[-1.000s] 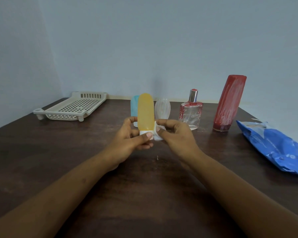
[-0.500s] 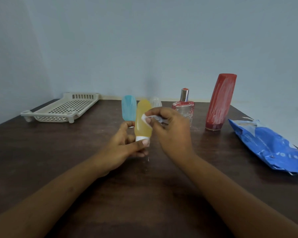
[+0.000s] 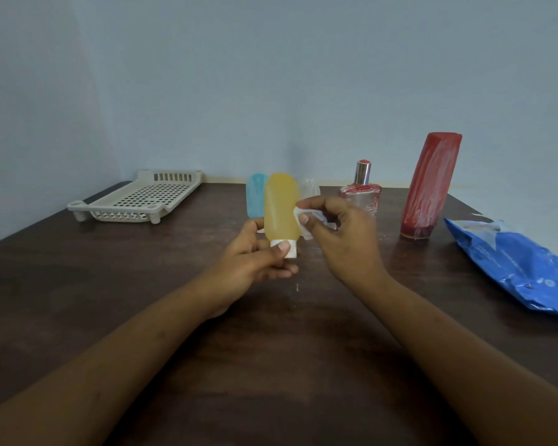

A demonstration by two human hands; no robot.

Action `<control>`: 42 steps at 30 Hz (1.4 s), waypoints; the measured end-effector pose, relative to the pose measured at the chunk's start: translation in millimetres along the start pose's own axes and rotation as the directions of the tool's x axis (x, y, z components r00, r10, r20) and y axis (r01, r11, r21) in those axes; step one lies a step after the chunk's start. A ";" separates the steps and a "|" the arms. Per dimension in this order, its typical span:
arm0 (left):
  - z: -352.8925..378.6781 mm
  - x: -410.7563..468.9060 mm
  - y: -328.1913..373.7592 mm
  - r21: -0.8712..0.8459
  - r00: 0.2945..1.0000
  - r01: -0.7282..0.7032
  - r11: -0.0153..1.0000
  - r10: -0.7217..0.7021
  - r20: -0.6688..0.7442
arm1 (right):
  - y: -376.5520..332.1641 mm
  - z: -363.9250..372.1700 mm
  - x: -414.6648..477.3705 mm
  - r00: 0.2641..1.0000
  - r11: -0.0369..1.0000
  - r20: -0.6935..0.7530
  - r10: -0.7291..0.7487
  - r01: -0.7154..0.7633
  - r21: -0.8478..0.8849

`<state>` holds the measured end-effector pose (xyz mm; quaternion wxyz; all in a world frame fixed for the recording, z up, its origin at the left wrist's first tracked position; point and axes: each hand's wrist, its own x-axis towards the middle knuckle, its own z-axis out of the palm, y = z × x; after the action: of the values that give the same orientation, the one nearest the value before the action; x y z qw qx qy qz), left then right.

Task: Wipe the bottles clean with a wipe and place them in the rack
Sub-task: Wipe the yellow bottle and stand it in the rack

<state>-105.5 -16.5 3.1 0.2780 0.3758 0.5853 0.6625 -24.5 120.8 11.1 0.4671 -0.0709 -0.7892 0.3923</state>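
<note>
While the left hand (image 3: 255,257) grips the yellow bottle (image 3: 280,210) by its white cap (image 3: 285,247), cap down and held above the dark table (image 3: 110,284), the right hand (image 3: 339,233) pinches a white wipe (image 3: 303,220) against the bottle's right side. Behind them stand a blue bottle (image 3: 254,199), a clear bottle (image 3: 309,188), a perfume bottle (image 3: 361,191) and a tall red bottle (image 3: 429,185), the rack (image 3: 136,201) sits well off to the left, holding no bottles
</note>
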 end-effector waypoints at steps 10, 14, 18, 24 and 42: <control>-7.3 10.0 -6.9 -0.099 0.983 -0.096 0.990 0.078 -0.166 | -1.3 8.1 -6.3 0.979 0.993 0.200 0.042 -0.063 0.097; -7.2 10.6 -8.2 -0.091 0.976 -0.107 0.990 0.087 -0.199 | -2.9 8.0 -8.3 0.975 0.993 0.217 0.042 -0.065 0.101; -7.6 12.0 -9.9 -0.041 0.961 -0.125 0.991 0.110 -0.252 | -4.7 9.0 -9.5 0.978 0.991 0.207 0.033 -0.058 0.117; -10.1 12.7 -11.8 -0.016 0.978 -0.112 0.994 0.108 -0.178 | -4.9 7.3 -8.3 0.982 0.984 0.181 0.045 -0.076 0.163; -2.9 11.1 -12.0 -0.053 0.959 -0.223 0.973 0.209 -0.190 | -10.4 6.1 -6.5 0.970 0.921 0.202 0.131 -0.195 0.338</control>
<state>-115.1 -7.3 -7.0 0.1626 0.3643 0.5391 0.7418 -23.1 107.2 12.2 0.3663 -0.0161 -0.7346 0.5709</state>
